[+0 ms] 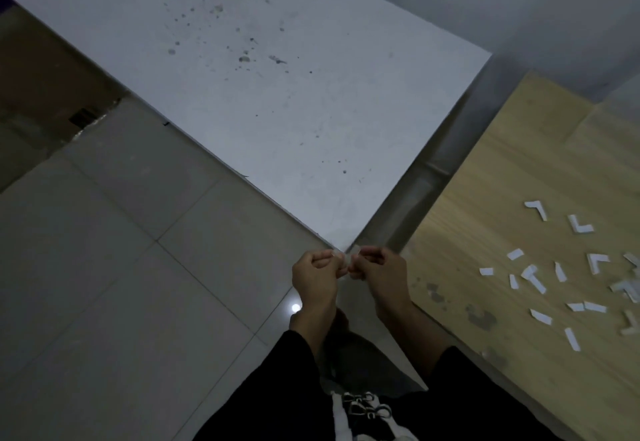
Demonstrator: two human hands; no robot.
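Where the left hand [316, 276] and right hand [380, 272] meet, each grip pinches a small, thin white scrap [343, 260].

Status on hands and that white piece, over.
Left hand and right hand both pinching small white piece between them. Near white board corner. More pieces scattered on wooden table. Nothing blocking.

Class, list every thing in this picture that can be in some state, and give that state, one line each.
left hand: fingers curled, pinching the small white piece.
right hand: fingers curled, pinching the same piece.
small white piece: held between both hands.
white board: spotted with dark stains.
white scraps: scattered loose on the wooden table, several bent into L shapes.
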